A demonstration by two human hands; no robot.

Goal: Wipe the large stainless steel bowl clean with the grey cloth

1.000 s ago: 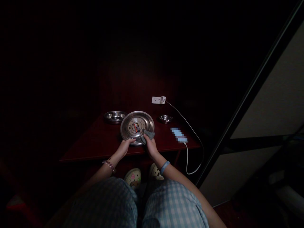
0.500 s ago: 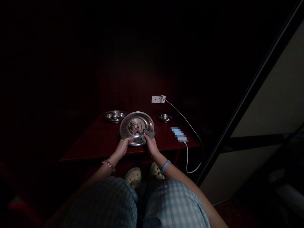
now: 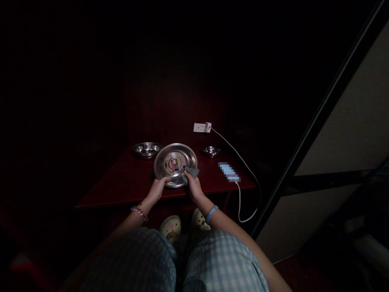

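A round steel plate (image 3: 170, 156) is tilted up toward me at the near edge of a dark red table (image 3: 121, 182). My left hand (image 3: 158, 189) grips the plate's lower left rim. My right hand (image 3: 193, 187) is closed on a grey cloth (image 3: 190, 173) pressed against the plate's lower right rim. A small orange and dark reflection shows in the plate's middle.
A steel bowl (image 3: 146, 149) sits behind the plate on the left, a smaller steel dish (image 3: 210, 151) on the right. A phone (image 3: 229, 172) lies right of the plate, its white cable (image 3: 243, 162) running to a wall socket (image 3: 202, 127). A dark-framed panel (image 3: 328, 105) stands at right.
Almost nothing has moved. The plate and both hands shifted very slightly, with the cloth staying at the lower right rim.
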